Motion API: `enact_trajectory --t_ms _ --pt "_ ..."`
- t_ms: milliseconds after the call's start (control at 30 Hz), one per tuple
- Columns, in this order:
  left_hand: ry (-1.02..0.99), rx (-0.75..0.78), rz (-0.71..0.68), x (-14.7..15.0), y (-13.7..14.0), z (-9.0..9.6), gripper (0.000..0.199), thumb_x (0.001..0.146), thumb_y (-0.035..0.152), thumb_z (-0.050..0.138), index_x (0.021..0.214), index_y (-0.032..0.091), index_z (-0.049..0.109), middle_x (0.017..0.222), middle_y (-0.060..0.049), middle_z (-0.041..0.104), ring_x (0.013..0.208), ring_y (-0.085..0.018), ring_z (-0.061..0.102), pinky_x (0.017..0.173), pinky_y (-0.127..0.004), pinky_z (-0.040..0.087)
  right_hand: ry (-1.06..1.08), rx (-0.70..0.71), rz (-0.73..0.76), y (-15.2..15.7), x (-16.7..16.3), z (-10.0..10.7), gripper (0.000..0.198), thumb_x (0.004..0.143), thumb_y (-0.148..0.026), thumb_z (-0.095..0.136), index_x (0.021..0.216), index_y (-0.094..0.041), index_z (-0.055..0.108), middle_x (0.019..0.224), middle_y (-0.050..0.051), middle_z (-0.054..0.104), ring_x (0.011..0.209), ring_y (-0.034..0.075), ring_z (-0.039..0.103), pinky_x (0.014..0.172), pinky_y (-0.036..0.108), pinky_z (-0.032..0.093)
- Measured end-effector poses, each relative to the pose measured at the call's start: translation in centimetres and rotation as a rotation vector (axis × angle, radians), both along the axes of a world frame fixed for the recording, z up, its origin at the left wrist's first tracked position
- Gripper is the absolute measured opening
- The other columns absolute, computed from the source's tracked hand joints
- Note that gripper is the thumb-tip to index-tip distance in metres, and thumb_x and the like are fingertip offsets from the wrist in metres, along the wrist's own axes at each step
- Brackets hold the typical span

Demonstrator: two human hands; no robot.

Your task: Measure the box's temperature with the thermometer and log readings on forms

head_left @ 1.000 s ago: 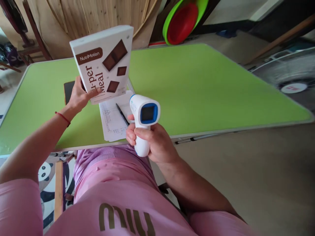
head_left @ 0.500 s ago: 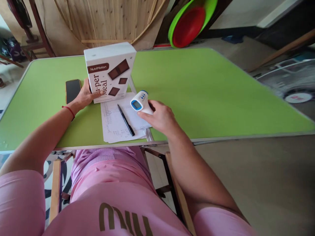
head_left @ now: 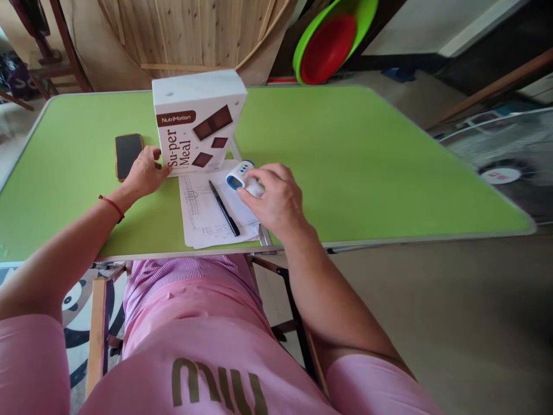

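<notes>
A white box with brown printed bars [head_left: 218,124] stands upright at the back edge of some papers. My left hand [head_left: 146,171] is at the box's lower left corner, fingers loosely bent and apart, thumb tip at the corner; whether it touches is hard to tell. On the papers [head_left: 201,222] lies a white and blue infrared thermometer [head_left: 239,176], low and tipped on its side. My right hand [head_left: 279,199] has thumb and fingers around its handle. Between the hands, a black pen [head_left: 224,208] rests on the written sheets.
A dark phone with an orange edge [head_left: 128,155] lies left of the box. The green table [head_left: 367,167] extends far to the right. Behind it are a red basin [head_left: 328,49], a green basin [head_left: 366,23] and wooden boards [head_left: 185,34]. A fan [head_left: 501,167] stands at right.
My left hand has let go of the box and slid down to its lower corner. My right hand has lowered the thermometer onto the papers, and its grip is looser.
</notes>
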State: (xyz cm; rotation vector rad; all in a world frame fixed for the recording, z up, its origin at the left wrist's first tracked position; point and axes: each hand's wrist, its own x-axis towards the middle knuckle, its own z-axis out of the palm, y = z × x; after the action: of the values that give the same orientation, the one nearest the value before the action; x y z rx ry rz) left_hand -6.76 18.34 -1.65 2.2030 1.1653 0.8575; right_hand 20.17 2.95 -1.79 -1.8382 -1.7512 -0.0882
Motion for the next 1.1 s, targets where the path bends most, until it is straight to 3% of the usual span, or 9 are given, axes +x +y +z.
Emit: enact_trajectory --t_ms 100,200,367,500,600,700,800,933,1100 --pt "0.274 0.017 0.096 -0.5 -1.5 1.3 0.015 0.076 0.028 0.067 0.071 0.021 0.055 0.074 -0.004 0.064 0.073 -0.021 0.062 0.075 -0.038 0.054 0.055 -0.116 0.118 -0.1 -2.2 0.0 0.022 0.085 -0.033 0.072 0.103 -0.020 0.071 0.091 0.007 0.073 0.080 0.023 0.067 0.076 0.040 0.056" --pt "0.341 0.019 -0.005 -0.3 -2.8 2.0 0.018 0.075 0.028 0.064 0.063 0.021 0.052 0.060 0.000 0.058 0.059 -0.017 0.054 0.062 -0.033 0.047 0.028 -0.195 0.112 0.0 -3.9 -0.4 0.028 0.082 -0.033 0.075 0.106 -0.020 0.072 0.088 0.009 0.074 0.074 0.025 0.066 0.068 0.040 0.053" --pt "0.231 0.019 -0.243 0.5 -3.9 1.5 0.014 0.076 0.030 0.060 0.081 0.018 0.064 0.068 -0.001 0.065 0.061 -0.015 0.057 0.060 -0.028 0.045 0.208 -0.127 0.194 -0.6 -4.0 -0.4 0.036 0.086 -0.019 0.056 0.117 -0.025 0.073 0.088 0.006 0.073 0.076 0.022 0.065 0.073 0.038 0.053" --pt "0.286 -0.010 -0.298 1.0 -4.3 1.3 0.028 0.079 0.029 0.060 0.102 0.017 0.070 0.076 -0.003 0.069 0.066 -0.016 0.061 0.062 -0.028 0.047 0.615 -0.104 0.290 -1.6 -3.6 0.0 0.035 0.091 -0.034 0.049 0.116 -0.025 0.071 0.090 0.005 0.071 0.083 0.022 0.066 0.078 0.039 0.056" --pt "0.333 0.012 -0.290 1.3 -4.7 1.4 0.030 0.081 0.028 0.060 0.107 0.017 0.071 0.079 -0.004 0.070 0.069 -0.017 0.062 0.065 -0.029 0.047 0.777 -0.032 0.307 -2.1 -3.8 -0.1 0.045 0.084 -0.051 0.063 0.122 -0.028 0.063 0.091 0.004 0.065 0.085 0.022 0.065 0.080 0.040 0.057" --pt "0.383 0.041 -0.287 1.7 -4.9 1.2 0.033 0.081 0.032 0.062 0.108 0.016 0.071 0.084 -0.006 0.069 0.074 -0.019 0.062 0.071 -0.031 0.049 0.882 0.025 0.306 -2.3 -4.4 -0.6 0.040 0.085 -0.061 0.064 0.105 -0.028 0.064 0.075 -0.001 0.057 0.073 0.018 0.061 0.075 0.038 0.056" --pt "0.422 0.074 -0.294 2.1 -5.0 0.9 0.035 0.082 0.038 0.064 0.108 0.015 0.071 0.088 -0.008 0.069 0.080 -0.021 0.063 0.078 -0.035 0.051 1.008 -0.037 0.370 -2.2 -4.6 -1.0 0.042 0.091 -0.063 0.051 0.089 -0.025 0.067 0.070 -0.001 0.057 0.067 0.016 0.059 0.072 0.036 0.055" --pt "0.453 0.087 -0.281 2.4 -5.2 0.9 0.040 0.082 0.043 0.066 0.110 0.015 0.069 0.091 -0.009 0.068 0.085 -0.025 0.064 0.084 -0.039 0.052 1.034 -0.203 0.373 -1.5 -4.5 -0.7 0.034 0.084 -0.052 0.057 0.083 -0.021 0.070 0.073 0.002 0.065 0.066 0.015 0.060 0.065 0.033 0.052" --pt "0.489 0.085 -0.238 2.7 -5.7 1.0 0.046 0.078 0.048 0.071 0.111 0.017 0.067 0.095 -0.009 0.065 0.094 -0.028 0.064 0.091 -0.043 0.049 0.823 -0.185 0.283 -1.0 -5.3 -0.2 0.019 0.068 -0.041 0.065 0.074 -0.024 0.063 0.062 -0.002 0.057 0.055 0.013 0.047 0.053 0.030 0.042"
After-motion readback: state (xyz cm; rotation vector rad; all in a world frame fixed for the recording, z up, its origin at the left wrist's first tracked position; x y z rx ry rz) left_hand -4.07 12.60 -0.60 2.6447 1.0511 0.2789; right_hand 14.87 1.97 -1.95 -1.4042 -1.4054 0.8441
